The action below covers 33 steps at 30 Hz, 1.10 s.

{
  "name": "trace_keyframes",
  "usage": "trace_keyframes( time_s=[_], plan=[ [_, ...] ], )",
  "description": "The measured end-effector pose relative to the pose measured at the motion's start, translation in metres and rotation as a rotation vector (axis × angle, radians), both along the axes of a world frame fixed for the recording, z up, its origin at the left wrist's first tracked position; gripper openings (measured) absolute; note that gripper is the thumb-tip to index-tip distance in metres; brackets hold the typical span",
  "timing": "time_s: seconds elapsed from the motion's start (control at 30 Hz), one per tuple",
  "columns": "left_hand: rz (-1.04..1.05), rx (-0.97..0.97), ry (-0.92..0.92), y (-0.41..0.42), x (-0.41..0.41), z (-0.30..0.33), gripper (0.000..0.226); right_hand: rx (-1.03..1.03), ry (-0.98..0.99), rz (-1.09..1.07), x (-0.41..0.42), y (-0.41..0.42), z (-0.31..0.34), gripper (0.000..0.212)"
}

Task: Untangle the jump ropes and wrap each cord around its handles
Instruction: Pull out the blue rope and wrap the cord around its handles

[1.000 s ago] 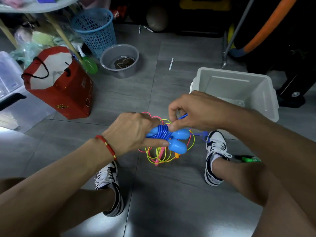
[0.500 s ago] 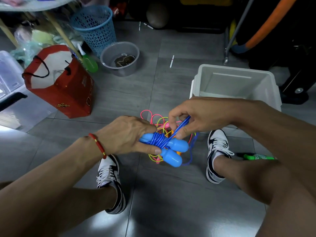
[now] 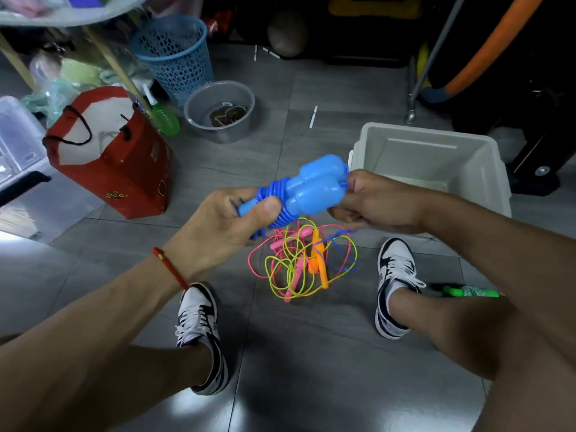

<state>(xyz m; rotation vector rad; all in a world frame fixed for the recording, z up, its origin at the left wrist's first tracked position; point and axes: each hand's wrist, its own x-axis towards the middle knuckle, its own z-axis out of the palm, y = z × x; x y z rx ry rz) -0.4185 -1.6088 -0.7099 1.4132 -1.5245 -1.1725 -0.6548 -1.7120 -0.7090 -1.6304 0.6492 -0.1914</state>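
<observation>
The blue jump rope (image 3: 311,188) is held up in front of me, its two light-blue handles side by side with the darker blue cord coiled around their narrow ends. My left hand (image 3: 224,226) grips the coiled part, thumb pressed on the cord. My right hand (image 3: 371,201) holds the handles' fat ends and pinches the loose cord, whose tail hangs down to the floor. Below, a tangle of pink and yellow cords (image 3: 299,263) with pink and orange handles (image 3: 319,263) lies on the floor between my shoes.
A white plastic bin (image 3: 495,169) stands open at right behind my right hand. A red paper bag (image 3: 124,169), a grey bowl (image 3: 218,120) and a blue mesh basket (image 3: 177,57) are at back left. A green handle (image 3: 467,291) lies by my right shoe.
Both hands have lifted the blue rope up and away from the tangle and turned it so the fat handle ends point right. The loose cord is shorter, with more turns on the handles.
</observation>
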Motion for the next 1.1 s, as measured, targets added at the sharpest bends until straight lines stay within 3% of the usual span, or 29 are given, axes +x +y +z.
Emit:
trace_keyframes(
  time_s=[0.1, 0.23, 0.37, 0.47, 0.7, 0.87, 1.0, 1.1],
  plan=[
    [0.212, 0.070, 0.036, -0.006, 0.003, -0.012, 0.062, 0.088, 0.048, -0.090, 0.015, 0.013, -0.004, 0.028],
    [0.330, 0.059, 0.030, -0.010, 0.003, -0.021, 0.073, -0.077, 0.160, -0.153, 0.040, 0.036, -0.009, 0.032],
    [0.392, 0.038, -0.062, -0.008, 0.003, -0.027, 0.063, 0.005, 0.123, -0.225, 0.050, 0.049, -0.010, 0.038],
    [0.422, -0.028, -0.282, -0.010, 0.005, -0.029, 0.058, 0.017, 0.115, -0.364, 0.056, 0.057, -0.008, 0.039],
    [0.456, -0.193, -0.532, -0.018, -0.004, -0.025, 0.052, -0.078, 0.202, -0.653, 0.074, 0.058, 0.006, 0.035],
    [0.360, -0.482, -0.807, -0.024, -0.011, -0.029, 0.048, -0.061, 0.198, -0.842, 0.078, 0.054, 0.017, 0.050],
    [0.272, -0.644, -1.121, -0.027, -0.014, -0.029, 0.042, 0.106, 0.116, -0.988, 0.077, 0.053, 0.023, 0.056],
    [0.249, -0.682, -1.207, -0.021, -0.019, -0.029, 0.032, 0.241, 0.054, -1.085, 0.078, 0.050, 0.024, 0.062]
  ],
)
